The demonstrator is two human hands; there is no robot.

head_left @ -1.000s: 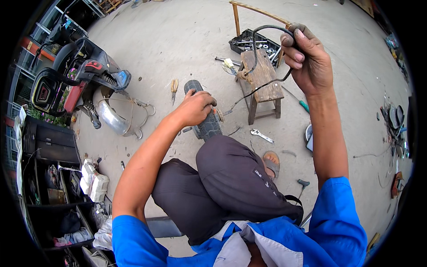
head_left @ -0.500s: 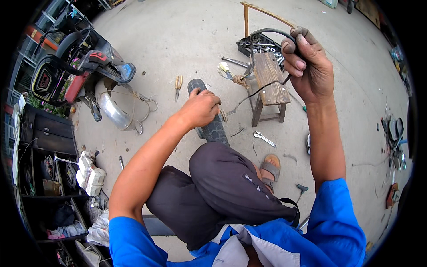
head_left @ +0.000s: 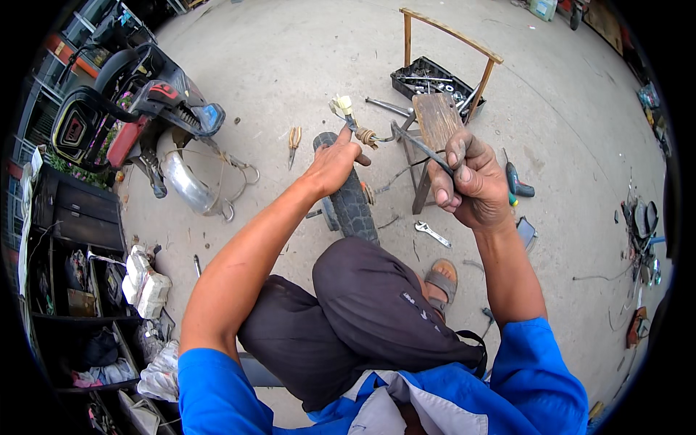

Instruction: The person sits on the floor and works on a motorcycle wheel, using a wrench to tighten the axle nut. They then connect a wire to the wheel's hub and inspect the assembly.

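Observation:
My right hand (head_left: 471, 177) is closed, its fingertips pinching a black cable (head_left: 433, 154) in front of the wooden stool (head_left: 437, 119). From there the cable runs left to a coiled, tied bundle (head_left: 366, 136) and a pale connector (head_left: 341, 106) at its end. Over the top of a wheel with a black knobby tyre (head_left: 351, 206) is my left hand (head_left: 335, 165). Its index finger stretches up to the wires below the connector, seemingly touching them; the thumb is apart and the other fingers are partly hidden. The wheel stands in front of my knees.
An adjustable wrench (head_left: 433, 233) and pliers (head_left: 293, 147) lie on the concrete. Behind the stool is a black tool tray (head_left: 428, 76) with a wooden handle. A power drill (head_left: 518, 183) lies to the right. Scooter parts (head_left: 156, 109) and a black shelf unit (head_left: 80, 217) stand left.
My right hand has come down and nearer with the cable, and the cable's big loop is gone. The connector end has moved left to my left hand, which has shifted slightly forward, index finger extended.

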